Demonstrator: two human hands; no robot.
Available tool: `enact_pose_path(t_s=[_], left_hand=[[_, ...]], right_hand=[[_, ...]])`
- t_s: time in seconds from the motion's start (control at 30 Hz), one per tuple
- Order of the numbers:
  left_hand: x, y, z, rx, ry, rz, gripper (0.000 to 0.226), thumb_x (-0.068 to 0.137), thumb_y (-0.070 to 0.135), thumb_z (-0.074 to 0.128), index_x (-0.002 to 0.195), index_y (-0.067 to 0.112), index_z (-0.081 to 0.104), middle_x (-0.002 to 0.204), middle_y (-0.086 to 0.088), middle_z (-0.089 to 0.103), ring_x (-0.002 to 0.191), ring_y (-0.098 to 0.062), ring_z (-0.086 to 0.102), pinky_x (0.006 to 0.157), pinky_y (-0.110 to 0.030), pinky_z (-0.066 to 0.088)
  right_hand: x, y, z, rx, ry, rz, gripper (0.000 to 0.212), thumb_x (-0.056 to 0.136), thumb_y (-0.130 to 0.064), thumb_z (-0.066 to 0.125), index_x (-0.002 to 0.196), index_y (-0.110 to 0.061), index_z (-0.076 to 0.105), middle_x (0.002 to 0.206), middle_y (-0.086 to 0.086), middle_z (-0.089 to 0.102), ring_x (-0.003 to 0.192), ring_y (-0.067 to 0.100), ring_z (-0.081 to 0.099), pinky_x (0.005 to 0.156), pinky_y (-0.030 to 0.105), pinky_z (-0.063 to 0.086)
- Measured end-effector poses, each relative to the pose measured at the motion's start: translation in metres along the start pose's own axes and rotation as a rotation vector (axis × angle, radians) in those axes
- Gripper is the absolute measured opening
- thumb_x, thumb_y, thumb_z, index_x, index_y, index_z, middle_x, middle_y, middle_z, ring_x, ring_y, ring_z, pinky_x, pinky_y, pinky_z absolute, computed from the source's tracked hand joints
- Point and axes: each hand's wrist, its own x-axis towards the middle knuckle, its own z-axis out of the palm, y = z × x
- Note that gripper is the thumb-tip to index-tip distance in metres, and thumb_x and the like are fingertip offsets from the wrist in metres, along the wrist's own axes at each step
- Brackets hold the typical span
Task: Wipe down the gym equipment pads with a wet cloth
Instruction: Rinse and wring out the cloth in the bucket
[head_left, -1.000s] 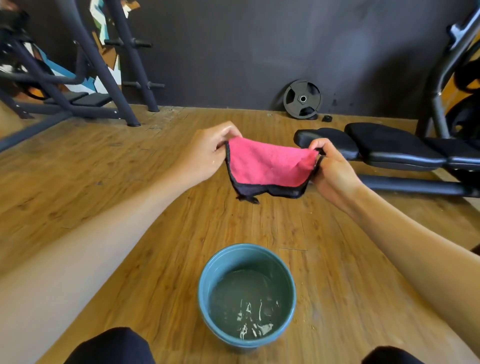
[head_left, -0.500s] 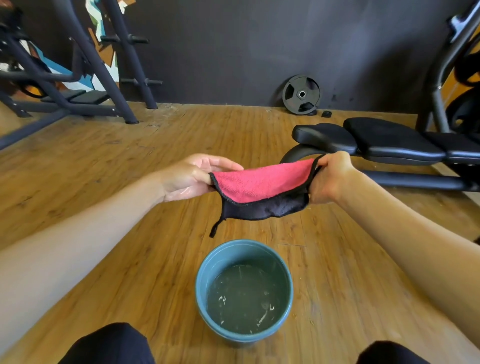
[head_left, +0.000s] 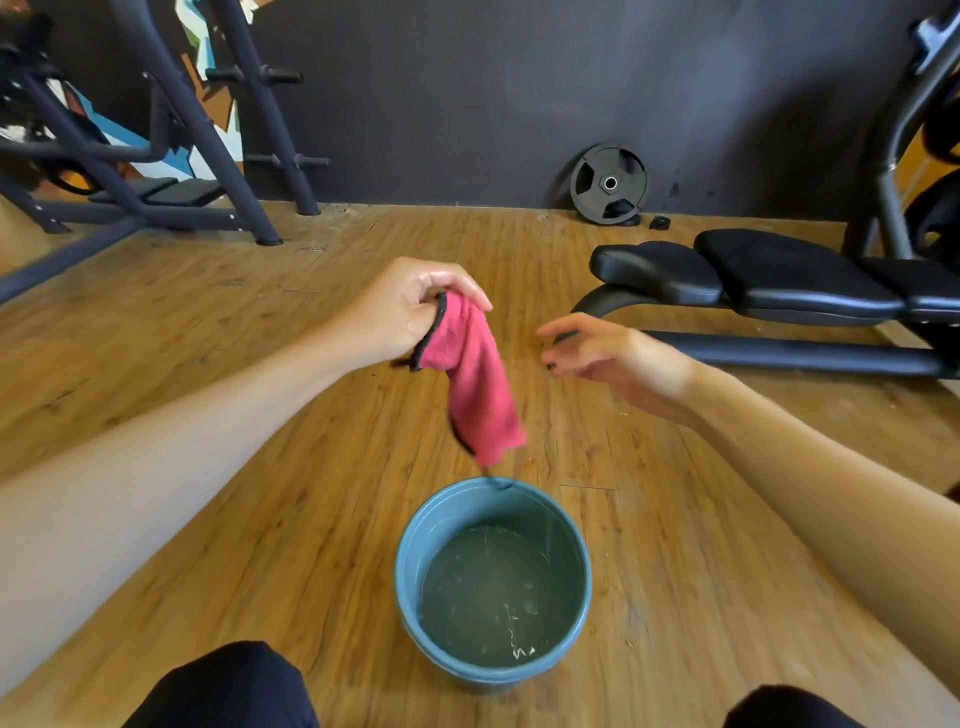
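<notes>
A pink cloth with black edging hangs from my left hand, which pinches its top corner. The cloth's lower tip dangles just above the far rim of a blue bucket holding murky water. My right hand hovers to the right of the cloth, fingers spread, holding nothing. A black padded bench lies low on the floor at the right, beyond my right hand.
The floor is wood planks. A dark metal rack stands at the back left. A black weight plate leans against the dark wall. Another machine's frame rises at the far right. My knees show at the bottom edge.
My right hand has let go of the cloth and opened. The cloth, stretched between both hands before, now hangs down from my left hand alone over the bucket.
</notes>
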Motion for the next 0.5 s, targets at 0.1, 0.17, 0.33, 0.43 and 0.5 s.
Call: enact_pose_path(t_s=[0.1, 0.17, 0.33, 0.43, 0.5], left_hand=[[0.005, 0.006, 0.003, 0.001, -0.095, 0.009, 0.051, 0.092, -0.02, 0.047, 0.116, 0.015, 0.076, 0.102, 0.008, 0.076, 0.101, -0.004, 0.071, 0.094, -0.016, 0.05], [0.005, 0.008, 0.001, -0.029, -0.126, 0.018, 0.054, 0.094, -0.019, 0.046, 0.124, 0.018, 0.071, 0.102, 0.002, 0.077, 0.101, -0.01, 0.073, 0.095, -0.023, 0.055], [0.008, 0.002, -0.005, -0.119, -0.133, -0.018, 0.03, 0.097, -0.009, 0.06, 0.114, 0.012, 0.075, 0.097, 0.008, 0.078, 0.098, -0.01, 0.074, 0.091, -0.022, 0.055], [0.007, -0.008, -0.006, -0.211, -0.088, -0.075, 0.021, 0.097, -0.004, 0.064, 0.103, 0.011, 0.078, 0.096, 0.004, 0.079, 0.097, -0.017, 0.074, 0.086, -0.029, 0.058], [0.005, -0.013, -0.004, -0.275, -0.093, -0.119, 0.017, 0.097, -0.003, 0.065, 0.099, 0.009, 0.078, 0.097, -0.003, 0.078, 0.095, -0.02, 0.073, 0.086, -0.03, 0.058]], right_hand=[[0.01, -0.011, 0.042, -0.139, 0.015, -0.092, 0.053, 0.081, -0.04, 0.084, 0.126, -0.019, 0.065, 0.116, 0.0, 0.074, 0.105, 0.007, 0.069, 0.1, 0.026, 0.049], [0.018, -0.01, 0.063, -0.111, 0.041, -0.171, 0.032, 0.084, -0.023, 0.084, 0.109, -0.007, 0.073, 0.104, 0.009, 0.077, 0.092, 0.013, 0.072, 0.092, 0.029, 0.056], [0.025, -0.005, 0.07, -0.206, 0.249, -0.3, 0.007, 0.092, -0.011, 0.074, 0.095, -0.009, 0.08, 0.087, 0.008, 0.078, 0.087, 0.026, 0.074, 0.089, 0.043, 0.059], [0.023, -0.009, 0.061, -0.539, 0.35, -0.384, 0.013, 0.093, -0.013, 0.068, 0.092, -0.015, 0.081, 0.081, 0.001, 0.077, 0.082, 0.022, 0.071, 0.083, 0.046, 0.056], [0.019, -0.018, 0.054, -0.717, 0.414, -0.426, 0.014, 0.093, -0.015, 0.067, 0.092, -0.015, 0.081, 0.081, 0.0, 0.077, 0.08, 0.019, 0.07, 0.079, 0.04, 0.056]])
